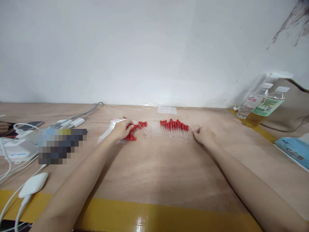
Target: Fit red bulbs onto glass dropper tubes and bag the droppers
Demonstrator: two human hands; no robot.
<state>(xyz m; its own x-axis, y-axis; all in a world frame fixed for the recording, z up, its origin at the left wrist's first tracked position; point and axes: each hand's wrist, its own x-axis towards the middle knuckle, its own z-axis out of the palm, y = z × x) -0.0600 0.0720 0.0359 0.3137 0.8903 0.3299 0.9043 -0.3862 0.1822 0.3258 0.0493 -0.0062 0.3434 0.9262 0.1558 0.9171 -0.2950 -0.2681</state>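
Near the middle of the table, my left hand point(122, 129) has its fingers closed at a small pile of red rubber bulbs point(131, 138), with a bulb at its fingertips. Beside it lie a few glass droppers point(145, 130) with red bulbs, slanted. Clear glass tubes without bulbs point(154, 129) are lined up in the centre. A row of red-bulbed droppers point(174, 127) continues to the right, bulbs pointing to the wall. Just past its right end, my right hand point(204, 134) pinches a thin, pale glass tube point(191, 128), partly hidden by the fingers.
Clear plastic bags point(106, 132) lie under and beside my left hand, and another flat bag point(167, 110) sits by the wall. Chargers and white cables point(33, 185) crowd the left side. Two bottles point(265, 106), a beige bag point(289, 106) and a blue tissue pack point(293, 151) are on the right.
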